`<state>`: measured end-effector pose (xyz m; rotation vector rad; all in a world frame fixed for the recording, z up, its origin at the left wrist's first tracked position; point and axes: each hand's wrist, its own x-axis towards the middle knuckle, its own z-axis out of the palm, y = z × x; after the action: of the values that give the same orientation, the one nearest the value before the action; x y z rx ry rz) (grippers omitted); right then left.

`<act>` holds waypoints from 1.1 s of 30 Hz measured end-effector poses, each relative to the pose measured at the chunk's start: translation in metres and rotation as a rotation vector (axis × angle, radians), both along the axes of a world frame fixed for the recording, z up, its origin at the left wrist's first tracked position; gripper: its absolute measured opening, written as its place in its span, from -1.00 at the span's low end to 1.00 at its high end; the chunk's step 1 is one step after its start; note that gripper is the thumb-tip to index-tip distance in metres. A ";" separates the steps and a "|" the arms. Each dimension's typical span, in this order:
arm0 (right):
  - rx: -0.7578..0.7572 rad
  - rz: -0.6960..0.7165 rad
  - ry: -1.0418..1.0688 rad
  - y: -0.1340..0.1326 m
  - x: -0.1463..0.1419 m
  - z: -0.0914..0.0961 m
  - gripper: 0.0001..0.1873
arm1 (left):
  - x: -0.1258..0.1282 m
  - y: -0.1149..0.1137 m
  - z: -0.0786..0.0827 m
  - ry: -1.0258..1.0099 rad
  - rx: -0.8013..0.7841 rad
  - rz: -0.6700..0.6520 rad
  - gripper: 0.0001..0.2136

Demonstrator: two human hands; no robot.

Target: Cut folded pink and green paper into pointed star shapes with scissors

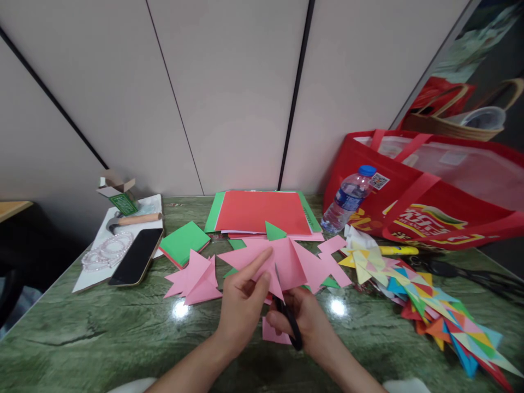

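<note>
A folded piece of pink paper is pinched between the thumb and fingers of my left hand. My right hand is closed around the black handles of a pair of scissors. The blades reach up into the pink paper, near my left thumb; part of them is hidden by it. Below my hands lies a small pink paper piece. Pink cut shapes rest on the table to the left, and further pink scraps lie to the right.
Red and green sheets are stacked at the back. At left are green squares, a phone, a hammer and a small box. A water bottle, red bag and colourful folded-paper chain occupy the right.
</note>
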<state>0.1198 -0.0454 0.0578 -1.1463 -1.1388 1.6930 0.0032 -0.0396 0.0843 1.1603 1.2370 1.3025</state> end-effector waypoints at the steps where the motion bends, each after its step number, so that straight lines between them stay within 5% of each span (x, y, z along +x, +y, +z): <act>1: -0.007 -0.002 0.000 0.000 0.000 0.001 -0.52 | 0.000 0.000 -0.001 0.004 0.004 -0.005 -0.62; 20: -0.075 0.026 -0.124 0.001 -0.004 0.011 -0.57 | -0.001 -0.002 -0.002 0.058 0.008 -0.031 -0.60; 33: 0.017 0.077 0.036 -0.001 0.002 -0.001 -0.55 | -0.013 0.006 0.001 -0.060 0.039 0.010 -0.60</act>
<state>0.1215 -0.0464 0.0567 -1.0691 -1.1859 1.7515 -0.0101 -0.0335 0.0852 1.1356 1.1798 1.3643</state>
